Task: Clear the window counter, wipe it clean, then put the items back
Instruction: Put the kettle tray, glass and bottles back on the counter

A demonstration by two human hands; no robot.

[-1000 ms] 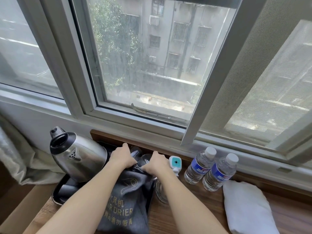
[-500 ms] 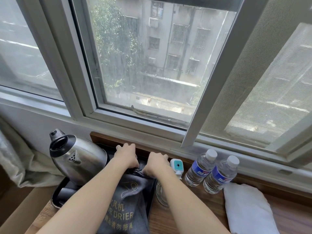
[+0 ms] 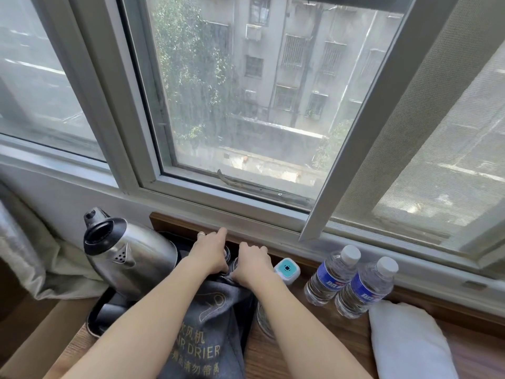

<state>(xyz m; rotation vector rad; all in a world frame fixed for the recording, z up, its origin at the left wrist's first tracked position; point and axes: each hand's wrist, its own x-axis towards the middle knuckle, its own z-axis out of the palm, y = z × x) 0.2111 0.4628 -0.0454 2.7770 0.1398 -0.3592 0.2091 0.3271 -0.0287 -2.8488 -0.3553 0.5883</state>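
Note:
A grey hair dryer bag (image 3: 207, 337) lies over a black tray (image 3: 95, 321) on the wooden counter (image 3: 287, 356). My right hand (image 3: 252, 262) grips the bunched top edge of the bag with its fingers curled. My left hand (image 3: 209, 251) lies beside it, fingers stretched forward towards the window frame, over drinking glasses (image 3: 228, 254) at the back of the tray. What its palm covers is hidden. A steel kettle (image 3: 128, 255) stands on the tray's left.
Another glass (image 3: 263, 321) stands right of the bag. Further right are a small white and teal device (image 3: 287, 270), two water bottles (image 3: 332, 274) (image 3: 366, 288) and a folded white towel (image 3: 410, 340). A curtain (image 3: 30, 250) hangs at far left.
Both hands have moved forward towards the window wall with the bag's top edge. The left hand's fingers have stretched out past the glasses.

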